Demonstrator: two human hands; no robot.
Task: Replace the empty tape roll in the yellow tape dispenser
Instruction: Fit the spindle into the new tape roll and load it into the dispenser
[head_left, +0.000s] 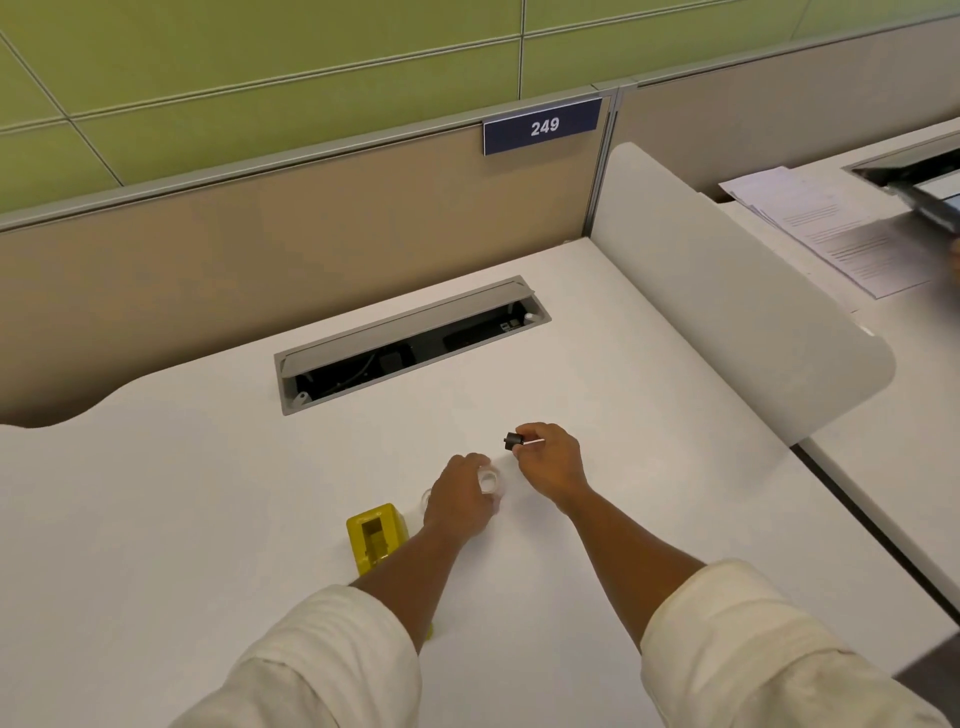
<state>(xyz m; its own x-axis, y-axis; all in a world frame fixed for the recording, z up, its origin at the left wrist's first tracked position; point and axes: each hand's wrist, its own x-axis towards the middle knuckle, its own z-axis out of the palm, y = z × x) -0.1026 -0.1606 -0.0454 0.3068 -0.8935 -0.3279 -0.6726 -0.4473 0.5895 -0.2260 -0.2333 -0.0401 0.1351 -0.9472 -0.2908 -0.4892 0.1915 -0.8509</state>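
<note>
Your right hand (548, 460) pinches the small black spindle (512, 441), its axis pointing left toward the clear tape roll (488, 479) that your left hand (457, 499) closes around — the two sit just apart, roll lower and left of the spindle. The yellow tape dispenser (377, 535) stands on the white tabletop (208, 493) just left of your left wrist, its cradle looking empty. A second clear roll (427, 498) peeks out beside it — an office cubicle surrounds you.
</note>
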